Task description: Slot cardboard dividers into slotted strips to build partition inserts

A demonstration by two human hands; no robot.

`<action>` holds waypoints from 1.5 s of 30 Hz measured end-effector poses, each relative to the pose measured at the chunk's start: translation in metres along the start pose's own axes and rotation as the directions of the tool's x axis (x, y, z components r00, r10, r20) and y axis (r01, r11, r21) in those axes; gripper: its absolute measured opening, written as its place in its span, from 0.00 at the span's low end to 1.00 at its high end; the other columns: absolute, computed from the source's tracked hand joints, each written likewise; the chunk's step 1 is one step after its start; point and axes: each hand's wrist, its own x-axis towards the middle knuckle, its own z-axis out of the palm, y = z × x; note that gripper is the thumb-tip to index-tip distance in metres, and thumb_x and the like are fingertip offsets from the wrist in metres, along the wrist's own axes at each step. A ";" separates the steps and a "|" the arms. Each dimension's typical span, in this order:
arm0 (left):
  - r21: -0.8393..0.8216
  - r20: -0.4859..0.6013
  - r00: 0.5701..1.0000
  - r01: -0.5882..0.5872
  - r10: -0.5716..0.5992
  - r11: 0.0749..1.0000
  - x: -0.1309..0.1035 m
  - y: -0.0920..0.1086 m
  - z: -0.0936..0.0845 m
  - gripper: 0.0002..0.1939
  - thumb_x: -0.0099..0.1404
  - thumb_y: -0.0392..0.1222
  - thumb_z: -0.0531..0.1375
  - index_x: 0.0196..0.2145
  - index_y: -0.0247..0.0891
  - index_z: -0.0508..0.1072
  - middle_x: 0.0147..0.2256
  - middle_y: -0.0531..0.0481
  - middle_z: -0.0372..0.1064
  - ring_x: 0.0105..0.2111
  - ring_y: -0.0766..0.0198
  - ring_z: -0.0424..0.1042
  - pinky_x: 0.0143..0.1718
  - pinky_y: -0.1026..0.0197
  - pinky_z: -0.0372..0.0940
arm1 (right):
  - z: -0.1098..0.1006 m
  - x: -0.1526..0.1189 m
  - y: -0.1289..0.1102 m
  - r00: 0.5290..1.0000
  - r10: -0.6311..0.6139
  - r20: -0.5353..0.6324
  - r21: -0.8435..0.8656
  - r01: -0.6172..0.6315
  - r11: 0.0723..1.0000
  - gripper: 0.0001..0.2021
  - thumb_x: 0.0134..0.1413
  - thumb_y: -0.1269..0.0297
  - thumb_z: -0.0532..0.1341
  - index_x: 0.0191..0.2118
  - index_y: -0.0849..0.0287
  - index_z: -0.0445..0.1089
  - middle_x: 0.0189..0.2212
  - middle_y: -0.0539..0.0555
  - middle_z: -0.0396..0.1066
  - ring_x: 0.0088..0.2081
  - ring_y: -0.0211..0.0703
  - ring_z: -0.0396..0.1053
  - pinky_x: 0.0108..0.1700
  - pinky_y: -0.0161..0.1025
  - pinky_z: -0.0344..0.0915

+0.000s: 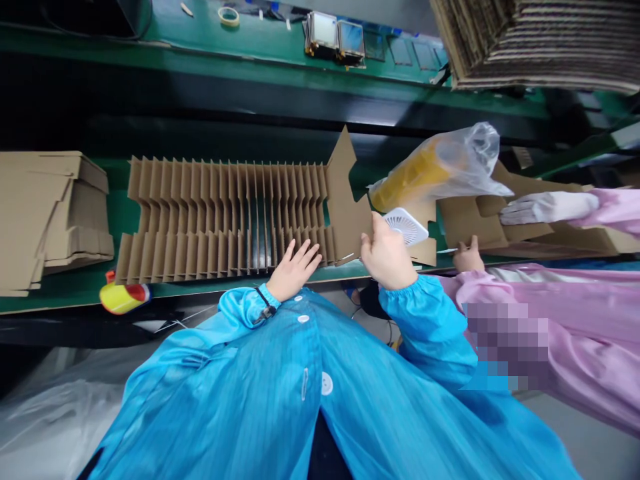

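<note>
A long row of upright brown cardboard dividers [225, 220] stands on the green bench. My left hand [294, 270] rests on the front edge of the row near its right end, fingers spread, with nothing held. My right hand [389, 257] is closed at the right of a flat cardboard piece [347, 220]. Its fingers are wrapped round something white and thin, like a blade or strip; what it is I cannot make out. A white fan-like grille [407, 227] shows just beyond that hand, beside a yellow roll in clear plastic [415, 175].
Flat cardboard sheets [55, 220] are piled at the left, near a yellow and red object [124, 295]. At the right, a person in pink, one hand gloved [543, 208], works over cardboard. Stacked cardboard [545, 47] and small screens [323, 32] are at the back.
</note>
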 end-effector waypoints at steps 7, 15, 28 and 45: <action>-0.036 0.060 0.998 0.010 -0.008 0.999 -0.001 -0.001 -0.001 0.21 0.68 0.29 0.49 0.57 0.32 0.65 0.60 0.35 0.58 0.63 0.46 0.54 0.60 0.33 0.53 | 0.002 0.003 0.016 0.999 -0.034 -0.033 0.110 0.037 0.993 0.28 0.54 0.68 0.50 0.60 0.77 0.56 0.30 0.65 0.75 0.30 0.55 0.73 0.41 0.52 0.68; -0.009 0.049 0.999 0.002 -0.002 1.000 0.000 0.000 -0.001 0.20 0.69 0.29 0.49 0.57 0.30 0.65 0.60 0.35 0.59 0.62 0.44 0.55 0.59 0.33 0.55 | -0.005 0.006 0.022 0.999 -0.025 -0.049 0.138 0.031 0.990 0.28 0.54 0.68 0.51 0.60 0.74 0.58 0.35 0.67 0.75 0.31 0.55 0.74 0.41 0.53 0.69; -0.029 0.056 0.998 0.016 -0.015 0.999 0.000 0.001 -0.003 0.21 0.68 0.28 0.49 0.57 0.31 0.65 0.60 0.35 0.58 0.63 0.45 0.54 0.59 0.33 0.53 | 0.047 -0.004 0.016 0.997 -0.074 0.018 -0.018 0.074 0.997 0.28 0.59 0.68 0.45 0.63 0.78 0.51 0.39 0.71 0.74 0.34 0.56 0.74 0.39 0.50 0.69; 0.021 0.051 0.999 -0.010 0.009 1.000 0.000 0.000 -0.005 0.21 0.67 0.28 0.49 0.57 0.28 0.65 0.60 0.34 0.59 0.61 0.42 0.56 0.59 0.33 0.56 | 0.079 0.049 0.026 0.942 -0.295 -0.157 0.080 0.310 0.947 0.29 0.62 0.64 0.44 0.66 0.72 0.46 0.62 0.71 0.55 0.63 0.56 0.54 0.60 0.56 0.56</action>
